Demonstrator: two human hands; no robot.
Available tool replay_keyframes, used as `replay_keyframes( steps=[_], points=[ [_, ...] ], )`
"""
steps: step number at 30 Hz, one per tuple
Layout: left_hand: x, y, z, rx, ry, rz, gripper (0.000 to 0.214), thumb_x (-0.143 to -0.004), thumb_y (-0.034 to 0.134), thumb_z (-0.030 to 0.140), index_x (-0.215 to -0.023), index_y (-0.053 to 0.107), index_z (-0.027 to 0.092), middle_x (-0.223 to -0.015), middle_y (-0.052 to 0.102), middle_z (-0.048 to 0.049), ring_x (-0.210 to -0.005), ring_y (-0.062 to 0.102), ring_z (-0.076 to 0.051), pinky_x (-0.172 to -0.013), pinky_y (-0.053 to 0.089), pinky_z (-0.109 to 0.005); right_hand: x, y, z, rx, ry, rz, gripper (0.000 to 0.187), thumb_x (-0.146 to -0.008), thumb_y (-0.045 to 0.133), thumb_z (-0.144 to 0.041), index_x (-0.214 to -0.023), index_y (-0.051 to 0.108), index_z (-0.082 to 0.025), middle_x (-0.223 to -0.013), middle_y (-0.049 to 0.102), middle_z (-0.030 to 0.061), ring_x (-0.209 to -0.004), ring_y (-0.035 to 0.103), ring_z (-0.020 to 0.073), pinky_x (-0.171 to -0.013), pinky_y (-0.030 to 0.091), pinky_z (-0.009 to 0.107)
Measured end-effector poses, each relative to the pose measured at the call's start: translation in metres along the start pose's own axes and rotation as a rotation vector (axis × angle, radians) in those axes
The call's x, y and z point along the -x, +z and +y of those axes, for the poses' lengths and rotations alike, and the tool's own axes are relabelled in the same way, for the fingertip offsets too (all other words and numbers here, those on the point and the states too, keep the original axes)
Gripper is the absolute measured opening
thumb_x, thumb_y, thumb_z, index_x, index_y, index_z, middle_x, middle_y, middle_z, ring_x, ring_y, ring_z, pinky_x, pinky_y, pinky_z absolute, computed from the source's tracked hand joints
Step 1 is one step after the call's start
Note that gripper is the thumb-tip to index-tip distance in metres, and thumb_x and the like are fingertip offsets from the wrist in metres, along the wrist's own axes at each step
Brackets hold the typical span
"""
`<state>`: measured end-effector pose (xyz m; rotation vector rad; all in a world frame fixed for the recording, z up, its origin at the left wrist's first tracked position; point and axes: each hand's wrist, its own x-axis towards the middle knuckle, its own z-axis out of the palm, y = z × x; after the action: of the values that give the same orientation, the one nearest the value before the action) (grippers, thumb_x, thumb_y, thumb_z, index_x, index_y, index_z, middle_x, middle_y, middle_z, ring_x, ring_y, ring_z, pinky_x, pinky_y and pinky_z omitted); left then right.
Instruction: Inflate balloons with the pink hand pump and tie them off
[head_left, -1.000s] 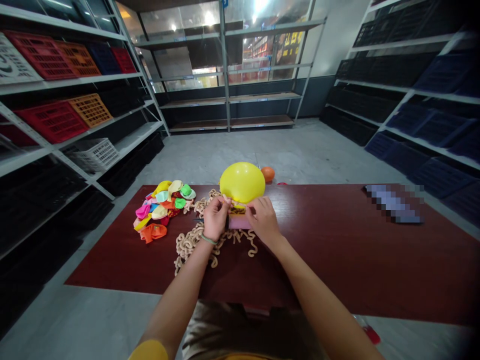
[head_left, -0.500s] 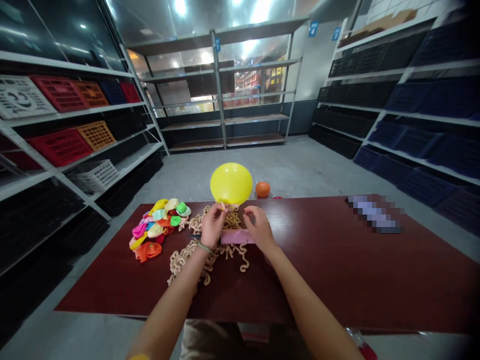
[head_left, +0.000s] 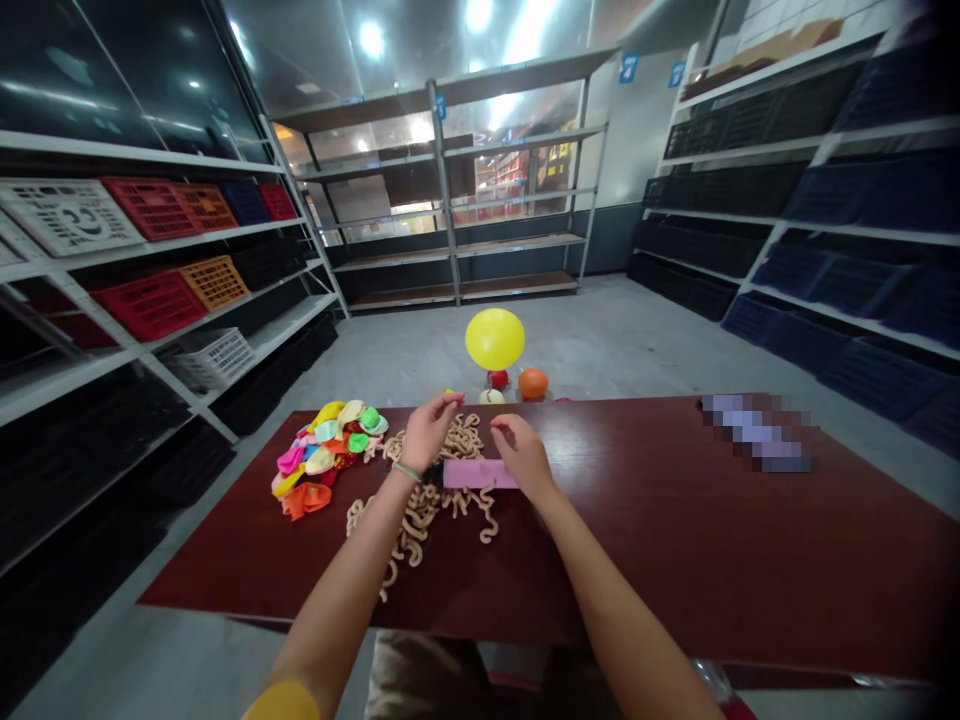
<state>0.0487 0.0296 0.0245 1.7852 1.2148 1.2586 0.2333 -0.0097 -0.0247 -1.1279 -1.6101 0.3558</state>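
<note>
A blown-up yellow balloon [head_left: 495,339] hangs in the air past the table's far edge, apart from both hands. My left hand [head_left: 430,432] is raised over a pile of beige curly strings [head_left: 463,437], fingers stretched forward and nothing visible in them. Across from it, my right hand [head_left: 525,458] is loosely curved, thumb and fingers a little apart, and appears to hold nothing. Between the hands lies a pink tube [head_left: 480,474] with a black end, like a balloon pump; the right hand hides its other end.
Limp coloured balloons [head_left: 322,450] lie heaped at the table's left. An inflated orange balloon [head_left: 533,383] and a red one [head_left: 497,379] are beyond the far edge. A blurred-out object [head_left: 757,430] lies at the right of the table [head_left: 660,540]. Shelves with crates [head_left: 154,305] line the sides.
The yellow balloon has left my left hand and moved away, up and to the right. My left fingers have loosened. The right hand has barely moved, and the view has shifted slightly.
</note>
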Motion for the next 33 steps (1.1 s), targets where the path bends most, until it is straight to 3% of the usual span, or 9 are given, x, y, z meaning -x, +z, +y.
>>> replay_keyframes(
  steps=[7,14,18,23,29,33],
  points=[
    [0.055,-0.041,-0.018,-0.08,-0.002,0.078,0.026,-0.089,0.056,0.033,-0.104,0.072,0.021,-0.095,0.073,-0.0059,-0.087,0.067,-0.019,-0.08,0.051,-0.029,0.006,0.006,-0.008,0.11,-0.16,-0.292,0.017,-0.093,0.051,-0.031,-0.094,0.067,-0.023,-0.091,0.067,0.0016,-0.089,0.059,0.017,-0.083,0.045,0.031],
    [0.109,-0.089,-0.046,-0.217,-0.063,0.235,0.024,-0.09,0.054,0.032,-0.104,0.071,0.021,-0.104,0.072,-0.0065,-0.095,0.066,-0.02,-0.088,0.049,-0.033,0.023,0.026,-0.022,0.458,-0.366,-0.411,0.028,-0.092,0.053,-0.04,-0.11,0.066,-0.023,-0.107,0.066,0.0074,-0.098,0.055,0.0237,-0.084,0.041,0.037],
    [0.136,-0.132,-0.067,-0.442,-0.036,0.313,0.025,-0.09,0.053,0.026,-0.108,0.069,0.021,-0.108,0.069,-0.0091,-0.101,0.062,-0.022,-0.093,0.047,-0.036,0.029,0.029,-0.019,0.577,-0.381,-0.464,0.046,-0.09,0.052,-0.047,-0.13,0.057,-0.026,-0.118,0.064,0.01,-0.101,0.055,0.0275,-0.082,0.039,0.039],
    [0.165,-0.18,-0.091,-0.813,-0.111,0.36,0.031,-0.082,0.06,0.019,-0.113,0.067,0.02,-0.122,0.059,-0.0141,-0.118,0.05,-0.03,-0.106,0.034,-0.045,0.027,0.029,-0.011,0.687,-0.377,-0.543,0.057,-0.087,0.052,-0.038,-0.143,0.043,-0.034,-0.124,0.062,0.0082,-0.099,0.057,0.0298,-0.08,0.039,0.041],
    [0.171,-0.193,-0.104,-0.897,-0.284,0.323,0.037,-0.082,0.062,0.023,-0.119,0.061,0.019,-0.122,0.058,-0.0161,-0.114,0.052,-0.032,-0.099,0.038,-0.047,0.034,0.043,-0.016,0.62,-0.413,-0.483,0.058,-0.088,0.049,-0.035,-0.145,0.039,-0.029,-0.126,0.06,0.0093,-0.109,0.054,0.0305,-0.085,0.041,0.044],
    [0.166,-0.193,-0.104,-0.889,-0.273,0.238,0.019,-0.083,0.057,0.018,-0.099,0.068,0.019,-0.107,0.066,-0.0141,-0.104,0.057,-0.029,-0.095,0.041,-0.042,0.039,0.052,-0.019,0.54,-0.432,-0.428,0.053,-0.09,0.05,-0.038,-0.141,0.044,-0.023,-0.128,0.059,0.0111,-0.114,0.053,0.0301,-0.092,0.042,0.045]
  ],
)
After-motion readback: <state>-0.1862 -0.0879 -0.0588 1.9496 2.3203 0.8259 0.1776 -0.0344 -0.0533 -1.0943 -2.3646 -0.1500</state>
